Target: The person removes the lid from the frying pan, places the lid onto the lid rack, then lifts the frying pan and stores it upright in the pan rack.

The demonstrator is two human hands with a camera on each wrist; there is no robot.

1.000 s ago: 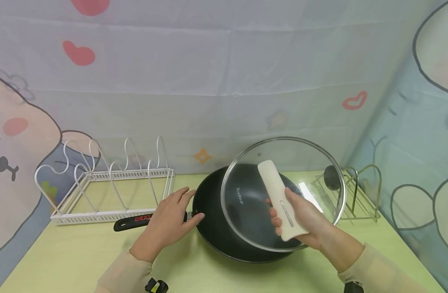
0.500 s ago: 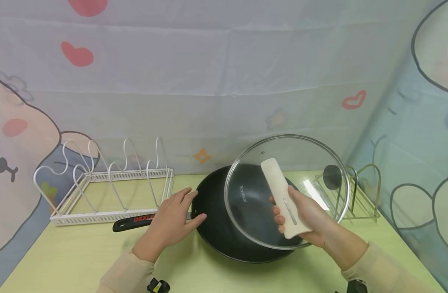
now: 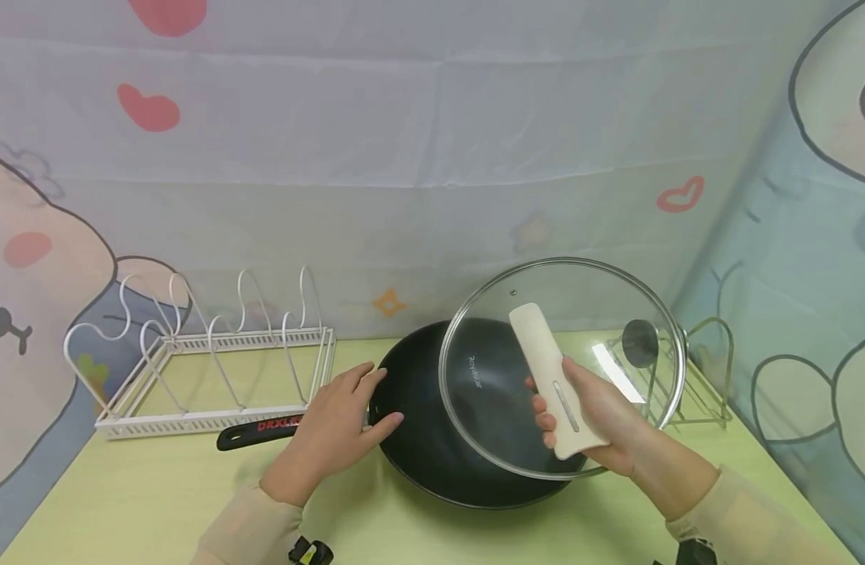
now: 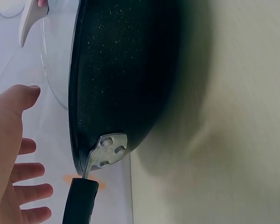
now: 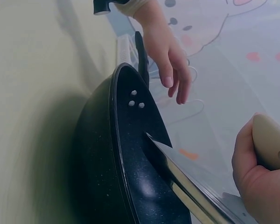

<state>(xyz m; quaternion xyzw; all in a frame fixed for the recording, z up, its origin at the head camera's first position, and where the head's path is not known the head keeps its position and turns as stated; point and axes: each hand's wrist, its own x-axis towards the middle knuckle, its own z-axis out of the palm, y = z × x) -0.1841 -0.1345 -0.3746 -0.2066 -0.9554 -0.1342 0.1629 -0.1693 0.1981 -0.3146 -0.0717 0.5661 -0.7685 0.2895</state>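
A black wok [image 3: 418,439] with a black handle [image 3: 256,431] stands on the table, its handle pointing left. Over its right part a round glass lid [image 3: 475,416] with a metal rim hangs in the air, reaching past the wok's right side. My right hand [image 3: 605,412] grips the lid's cream handle [image 3: 538,337], fingers curled round it. Near the wok's left rim, above where the handle joins, is my left hand [image 3: 333,428]. Its fingers [image 4: 30,193] are spread and hold nothing; the left wrist view shows a gap between them and the wok.
A white rack [image 3: 192,416] with several wire loops stands at the left, behind the wok's handle. At the right a metal wire rack [image 3: 718,392] is partly seen through the lid, with a dark round piece [image 3: 640,343] near it. A printed cloth [image 3: 376,157] hangs behind.
My right hand and the lid have shifted slightly right and a little away from me. My left hand has drifted slightly right. The wok stays in place.
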